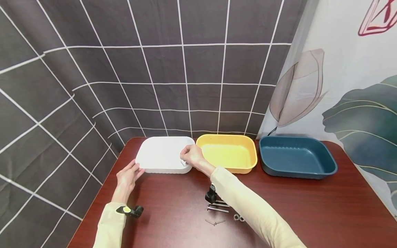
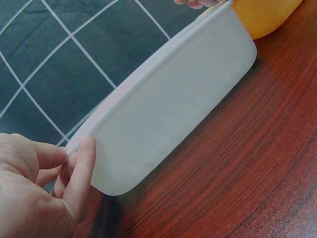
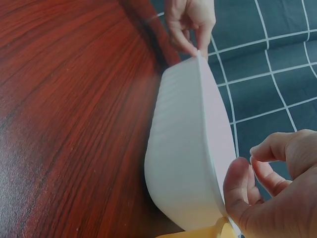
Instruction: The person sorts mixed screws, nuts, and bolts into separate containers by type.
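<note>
Left hand (image 1: 127, 177) pinches white tray (image 1: 161, 152) at its 8 o'clock corner; right hand (image 1: 192, 155) over 3 o'clock end, fingertips together, can't tell on what. Tray sits at yellow tray's (image 1: 231, 159) 9 o'clock. Step: probably fine fingertip work; next needs tray steady.

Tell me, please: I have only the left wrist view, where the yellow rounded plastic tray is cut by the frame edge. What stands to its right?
Observer: To the right of the yellow tray stands a dark blue, rounded-rectangular plastic tray.
Operator: Do small things lie on the reddish-brown wood-grain table?
Observer: Yes, long silver metal bolts lie on it, in front of the yellow tray.
Operator: And the right hand, cut off in my view?
Observer: Its fingers are bent, with fingertips close together.
</note>
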`<state>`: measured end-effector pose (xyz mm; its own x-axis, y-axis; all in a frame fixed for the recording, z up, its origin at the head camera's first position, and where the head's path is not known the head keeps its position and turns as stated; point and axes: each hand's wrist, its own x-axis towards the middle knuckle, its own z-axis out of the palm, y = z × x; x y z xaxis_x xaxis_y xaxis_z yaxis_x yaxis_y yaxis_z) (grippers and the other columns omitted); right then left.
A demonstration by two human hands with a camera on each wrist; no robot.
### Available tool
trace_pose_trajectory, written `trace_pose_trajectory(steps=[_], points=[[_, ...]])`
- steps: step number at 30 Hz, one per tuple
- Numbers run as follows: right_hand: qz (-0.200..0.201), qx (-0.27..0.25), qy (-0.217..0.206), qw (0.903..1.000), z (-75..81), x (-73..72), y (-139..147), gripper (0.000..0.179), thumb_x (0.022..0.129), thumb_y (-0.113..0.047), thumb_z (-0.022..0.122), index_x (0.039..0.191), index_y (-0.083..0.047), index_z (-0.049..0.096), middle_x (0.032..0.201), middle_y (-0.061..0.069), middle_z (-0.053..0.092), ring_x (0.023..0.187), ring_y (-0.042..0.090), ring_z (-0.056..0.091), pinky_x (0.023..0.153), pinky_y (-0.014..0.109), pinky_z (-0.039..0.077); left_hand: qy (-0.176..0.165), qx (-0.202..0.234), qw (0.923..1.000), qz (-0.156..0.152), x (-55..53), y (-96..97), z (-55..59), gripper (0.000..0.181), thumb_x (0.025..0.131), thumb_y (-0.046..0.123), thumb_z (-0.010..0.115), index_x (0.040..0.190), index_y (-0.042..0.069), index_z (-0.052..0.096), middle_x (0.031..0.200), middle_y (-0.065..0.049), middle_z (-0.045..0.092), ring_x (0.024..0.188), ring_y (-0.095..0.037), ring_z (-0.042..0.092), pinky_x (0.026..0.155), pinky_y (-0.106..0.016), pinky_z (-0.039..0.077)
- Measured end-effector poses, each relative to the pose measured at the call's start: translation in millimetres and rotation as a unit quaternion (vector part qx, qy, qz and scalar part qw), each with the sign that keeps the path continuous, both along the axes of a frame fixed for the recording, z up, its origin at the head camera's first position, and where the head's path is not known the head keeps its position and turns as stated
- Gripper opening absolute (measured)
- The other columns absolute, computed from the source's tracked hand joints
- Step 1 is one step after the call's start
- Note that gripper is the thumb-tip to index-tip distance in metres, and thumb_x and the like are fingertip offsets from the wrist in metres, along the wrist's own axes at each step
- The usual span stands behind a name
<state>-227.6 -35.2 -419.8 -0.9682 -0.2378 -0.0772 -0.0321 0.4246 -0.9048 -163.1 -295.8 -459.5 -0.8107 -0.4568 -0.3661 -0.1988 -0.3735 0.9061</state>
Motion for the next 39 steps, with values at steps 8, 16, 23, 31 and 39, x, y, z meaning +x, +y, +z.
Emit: trace_pose_trajectory(steps=[8,16,23,31,39], points=[[0.009,-0.055,0.005,0.9985,3.3,7.7,17,0.006,0.080,0.003,0.064,0.084,0.002,0.068,0.067,0.001,0.058,0.058,0.016,0.056,0.048,0.019,0.052,0.004,0.001,1.0000,-0.007,1.1,-1.0,-0.7,0.055,0.098,-0.003,0.058,0.150,0.001,0.041,0.091,0.004,0.061,0.072,-0.007,0.063,0.085,-0.028,0.060],[0.018,-0.115,-0.020,0.9931,5.8,22.3,41,0.010,0.080,0.007,0.060,0.088,0.005,0.067,0.069,0.005,0.062,0.054,0.013,0.053,0.048,0.020,0.051,0.009,0.006,0.9999,0.001,1.3,-1.8,0.2,0.055,0.097,-0.005,0.058,0.149,-0.001,0.041,0.081,0.009,0.065,0.071,-0.009,0.066,0.086,-0.030,0.060],[0.036,-0.144,-0.012,0.9888,4.8,33.8,62,0.010,0.082,0.007,0.064,0.091,0.007,0.066,0.070,0.003,0.060,0.055,0.014,0.054,0.049,0.020,0.051,0.005,0.009,0.9999,-0.003,2.9,0.0,2.7,0.056,0.098,-0.005,0.057,0.150,0.000,0.039,0.081,0.010,0.063,0.073,-0.008,0.066,0.086,-0.029,0.060],[0.057,-0.127,0.022,0.9900,3.2,52.7,81,0.010,0.082,0.005,0.067,0.092,0.006,0.067,0.072,0.001,0.061,0.058,0.017,0.057,0.050,0.027,0.054,0.006,0.007,1.0000,0.001,2.1,-1.3,1.6,0.056,0.097,-0.004,0.058,0.150,0.000,0.040,0.082,0.008,0.065,0.071,-0.008,0.064,0.083,-0.028,0.061],[0.087,-0.115,0.042,0.9886,3.6,75.7,100,0.012,0.082,0.005,0.068,0.093,0.008,0.066,0.074,0.003,0.061,0.059,0.011,0.053,0.049,0.015,0.045,0.000,0.017,0.9999,0.003,1.5,-0.9,1.4,0.056,0.097,-0.004,0.058,0.150,0.001,0.041,0.081,0.008,0.064,0.070,-0.007,0.064,0.083,-0.028,0.061]])
